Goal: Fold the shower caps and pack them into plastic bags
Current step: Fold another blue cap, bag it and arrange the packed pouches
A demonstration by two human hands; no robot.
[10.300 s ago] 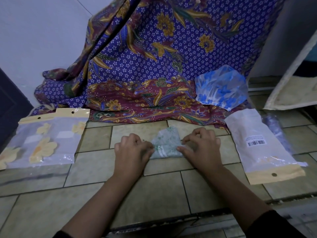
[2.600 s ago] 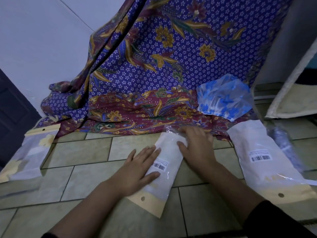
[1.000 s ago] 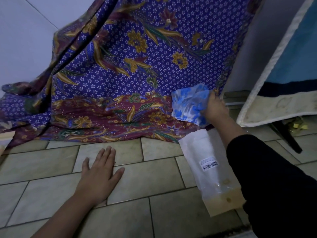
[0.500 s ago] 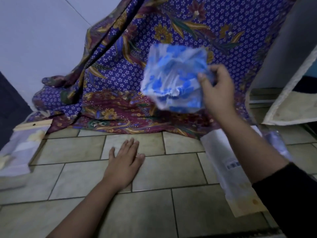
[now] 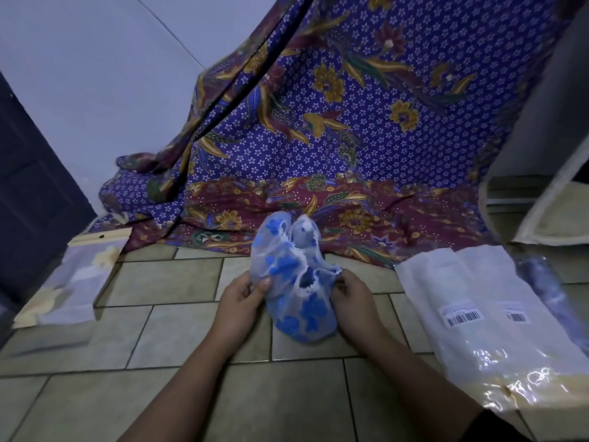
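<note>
The cap is thin, see-through plastic, white with blue flower blotches, crumpled into a soft lumpy bundle with a frilled elastic rim gathered near its middle. It sits in the middle of the scene, between the two hands and over the floor; I cannot tell whether its lower end touches the tiles.

The left hand grips the cap's left side, thumb pressed on the film and fingers curled behind it. The right hand pinches the frilled rim on the right, fingers bent inward. The hands are apart, with the cap bridging them.

The floor is matte beige rectangular tile with dark grout lines. To the right lie two overlapping flat bags of frosted white plastic, each with a barcode label, their near ends glossy with a yellow strip. To the left lies a flat packed bag showing pale yellow flowers, with a cream header strip and a punched hole. Behind, a draped batik cloth, purple with gold and maroon florals, hangs in folds against a smooth pale wall.
</note>
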